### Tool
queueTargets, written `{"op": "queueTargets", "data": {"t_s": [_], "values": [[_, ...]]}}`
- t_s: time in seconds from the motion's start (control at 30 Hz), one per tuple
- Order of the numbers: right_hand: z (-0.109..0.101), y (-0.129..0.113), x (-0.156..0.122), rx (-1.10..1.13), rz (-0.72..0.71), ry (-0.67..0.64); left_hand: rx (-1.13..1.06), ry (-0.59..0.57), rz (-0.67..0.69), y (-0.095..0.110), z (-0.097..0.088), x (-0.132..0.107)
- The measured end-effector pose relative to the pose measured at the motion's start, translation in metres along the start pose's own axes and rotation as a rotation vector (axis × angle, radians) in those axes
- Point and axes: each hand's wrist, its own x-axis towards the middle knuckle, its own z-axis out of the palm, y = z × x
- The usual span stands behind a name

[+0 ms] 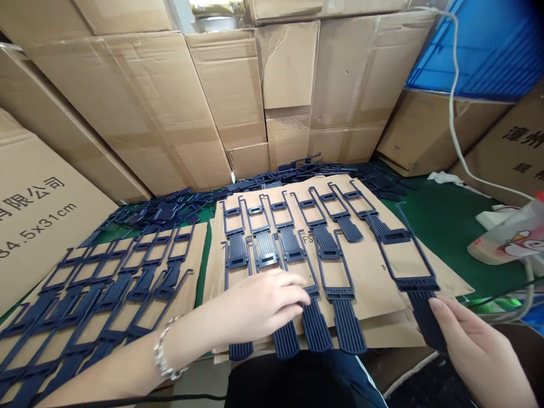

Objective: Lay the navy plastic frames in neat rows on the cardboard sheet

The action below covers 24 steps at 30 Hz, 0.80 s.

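Several dark blue plastic frame parts [331,266] with ribbed handles lie in rows on a brown cardboard sheet [374,272]. My left hand [259,309] rests on the near row, fingers curled loosely over the parts around the third handle. My right hand [471,345] grips the ribbed handle of one dark blue frame part [408,255], which slants across the sheet's right edge. A bracelet sits on my left wrist.
A second cardboard sheet [195,249] at left carries more rows of the same parts. A loose heap of parts [170,209] lies behind. Cardboard boxes [170,96] wall the back and left. A blue crate [488,45], a white cable [457,136] and a plastic bag [510,238] are at right.
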Motion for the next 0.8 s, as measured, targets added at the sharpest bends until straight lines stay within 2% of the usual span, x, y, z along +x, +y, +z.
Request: {"op": "queueTargets", "data": {"t_s": [0.1, 0.2, 0.27, 0.47, 0.67, 0.8], "values": [[-0.002, 0.000, -0.008, 0.010, 0.154, 0.041, 0.251, -0.018, 0.206, -0.004, 0.020, 0.041], [-0.002, 0.000, -0.015, 0.031, 0.187, 0.097, 0.343, -0.065, 0.285, -0.002, 0.036, 0.075], [-0.003, 0.003, -0.017, 0.043, 0.208, 0.112, 0.336, -0.094, 0.297, 0.001, 0.043, 0.086], [0.002, 0.012, -0.019, 0.172, 0.092, 0.070, 0.278, -0.123, 0.254, 0.000, 0.048, 0.090], [0.009, 0.012, -0.020, 0.215, 0.161, -0.015, 0.256, -0.148, 0.306, -0.006, 0.046, 0.096], [0.011, 0.003, -0.021, 0.208, 0.180, -0.005, 0.236, -0.159, 0.344, -0.009, 0.044, 0.101]]}}
